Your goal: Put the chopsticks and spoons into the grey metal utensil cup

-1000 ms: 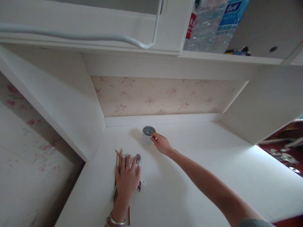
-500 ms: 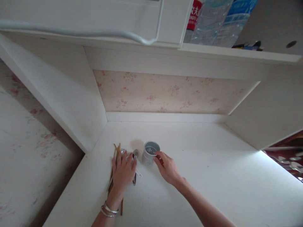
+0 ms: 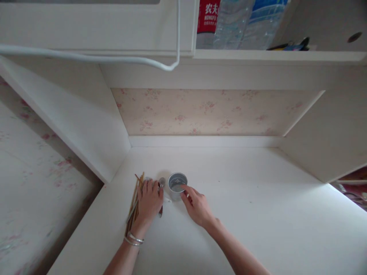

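My left hand (image 3: pixel 149 200) lies flat over a bunch of utensils, fingers stretched out and slightly apart. Wooden chopsticks (image 3: pixel 134 204) run along its left side, partly under the palm. Spoon heads show past the fingertips, one spoon (image 3: pixel 162 181) at the right. A dark handle (image 3: pixel 161 211) and a white handle tip (image 3: pixel 168 200) stick out right of the hand. My right hand (image 3: pixel 196 206) pinches the near right rim of a round grey utensil holder (image 3: pixel 173 195) with holes in its bottom. The holder stands on the white tabletop, its mouth facing up. The right fingertips are partly hidden.
The white desktop (image 3: pixel 229 229) runs to a low back ledge, with side panels left and right. Overhead hang a cabinet and an open shelf (image 3: pixel 275 55) with plastic bottles (image 3: pixel 232 26). A white cable (image 3: pixel 114 60) droops below the cabinet.
The view has shifted slightly. The holder sits a little nearer my left hand and shows more of its inside. The chopsticks under my left hand lie closer together.
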The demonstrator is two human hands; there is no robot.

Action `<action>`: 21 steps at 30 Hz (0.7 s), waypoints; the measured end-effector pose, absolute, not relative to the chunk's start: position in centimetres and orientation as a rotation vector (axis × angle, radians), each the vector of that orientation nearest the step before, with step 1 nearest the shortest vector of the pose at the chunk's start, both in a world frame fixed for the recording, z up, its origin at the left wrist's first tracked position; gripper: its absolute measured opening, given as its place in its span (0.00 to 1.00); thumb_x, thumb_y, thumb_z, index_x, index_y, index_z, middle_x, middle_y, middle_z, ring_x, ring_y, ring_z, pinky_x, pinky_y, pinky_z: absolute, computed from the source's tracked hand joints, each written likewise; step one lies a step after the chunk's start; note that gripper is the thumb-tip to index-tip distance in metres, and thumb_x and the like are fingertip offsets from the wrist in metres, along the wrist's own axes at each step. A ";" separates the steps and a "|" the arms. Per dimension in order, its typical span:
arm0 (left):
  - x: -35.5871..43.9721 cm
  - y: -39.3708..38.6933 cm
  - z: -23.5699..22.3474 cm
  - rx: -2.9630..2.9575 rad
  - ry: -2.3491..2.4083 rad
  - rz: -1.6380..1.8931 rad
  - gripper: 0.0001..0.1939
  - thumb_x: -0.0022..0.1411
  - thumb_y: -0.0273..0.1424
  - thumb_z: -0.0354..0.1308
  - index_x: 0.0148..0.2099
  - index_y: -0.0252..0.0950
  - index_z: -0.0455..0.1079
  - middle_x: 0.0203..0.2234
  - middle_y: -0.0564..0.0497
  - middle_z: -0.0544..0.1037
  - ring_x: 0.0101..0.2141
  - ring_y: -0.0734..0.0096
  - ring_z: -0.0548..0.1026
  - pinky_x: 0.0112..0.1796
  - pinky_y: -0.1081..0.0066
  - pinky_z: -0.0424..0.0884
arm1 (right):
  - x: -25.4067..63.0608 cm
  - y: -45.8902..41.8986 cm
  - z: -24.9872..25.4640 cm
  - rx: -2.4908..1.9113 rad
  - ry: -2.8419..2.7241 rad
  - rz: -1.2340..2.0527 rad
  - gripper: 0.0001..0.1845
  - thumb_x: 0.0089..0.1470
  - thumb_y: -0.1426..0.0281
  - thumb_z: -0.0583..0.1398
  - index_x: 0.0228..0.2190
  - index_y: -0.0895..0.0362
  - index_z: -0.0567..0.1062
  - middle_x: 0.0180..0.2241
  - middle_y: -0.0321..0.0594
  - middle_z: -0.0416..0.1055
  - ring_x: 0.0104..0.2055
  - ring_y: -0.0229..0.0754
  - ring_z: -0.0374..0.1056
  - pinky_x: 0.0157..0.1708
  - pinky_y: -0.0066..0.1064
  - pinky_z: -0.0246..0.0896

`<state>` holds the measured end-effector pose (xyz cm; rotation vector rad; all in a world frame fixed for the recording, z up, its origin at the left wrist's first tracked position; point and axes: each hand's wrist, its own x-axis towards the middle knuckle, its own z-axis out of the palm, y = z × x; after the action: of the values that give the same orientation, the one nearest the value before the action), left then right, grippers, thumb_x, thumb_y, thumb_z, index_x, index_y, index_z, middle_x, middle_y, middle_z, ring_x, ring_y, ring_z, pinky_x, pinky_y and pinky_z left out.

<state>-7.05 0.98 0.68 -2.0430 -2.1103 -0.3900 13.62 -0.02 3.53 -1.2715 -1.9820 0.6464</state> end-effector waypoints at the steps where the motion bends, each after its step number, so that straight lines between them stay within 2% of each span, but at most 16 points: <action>1: -6.9 1.0 0.8 -2.049 -2.109 -0.384 0.20 0.66 0.33 0.48 0.57 0.36 0.69 0.57 0.37 0.70 0.60 0.47 0.61 0.60 0.43 0.49 | 13.7 -0.2 3.3 -1.258 -1.949 0.678 0.18 0.65 0.63 0.51 0.54 0.52 0.68 0.38 0.41 0.77 0.26 0.37 0.70 0.30 0.28 0.63; 4: -6.8 1.0 1.0 -2.089 -2.051 -0.348 0.19 0.67 0.31 0.47 0.55 0.35 0.71 0.56 0.36 0.70 0.60 0.46 0.61 0.59 0.44 0.52 | 14.1 -0.9 2.1 -1.225 -1.832 0.770 0.20 0.65 0.63 0.51 0.56 0.53 0.64 0.35 0.39 0.76 0.24 0.36 0.69 0.27 0.26 0.63; 8: -6.6 1.1 0.9 -2.139 -2.004 -0.299 0.18 0.67 0.28 0.46 0.53 0.35 0.72 0.56 0.37 0.70 0.60 0.46 0.61 0.59 0.44 0.52 | 15.3 -1.8 -0.2 -1.247 -1.643 0.864 0.18 0.64 0.60 0.51 0.52 0.54 0.65 0.31 0.36 0.72 0.22 0.34 0.65 0.23 0.25 0.60; 17: -6.5 1.9 0.8 -2.051 -2.102 -0.396 0.19 0.68 0.32 0.46 0.56 0.35 0.69 0.56 0.37 0.69 0.59 0.49 0.62 0.60 0.45 0.53 | 16.5 -1.4 -2.3 -1.277 -1.370 0.996 0.19 0.61 0.56 0.53 0.47 0.56 0.66 0.26 0.32 0.65 0.20 0.34 0.58 0.19 0.25 0.54; 21: -6.8 1.9 1.5 -2.030 -2.057 -0.620 0.17 0.68 0.35 0.48 0.52 0.33 0.70 0.53 0.37 0.71 0.57 0.52 0.65 0.59 0.51 0.57 | 16.5 -1.3 -2.3 -1.274 -1.369 1.023 0.19 0.62 0.56 0.53 0.46 0.56 0.66 0.25 0.32 0.64 0.20 0.34 0.58 0.19 0.25 0.54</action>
<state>-6.84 1.93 1.48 -2.0297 -2.0572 -0.6200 16.54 -1.32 -2.34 -1.2735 -1.3687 1.0226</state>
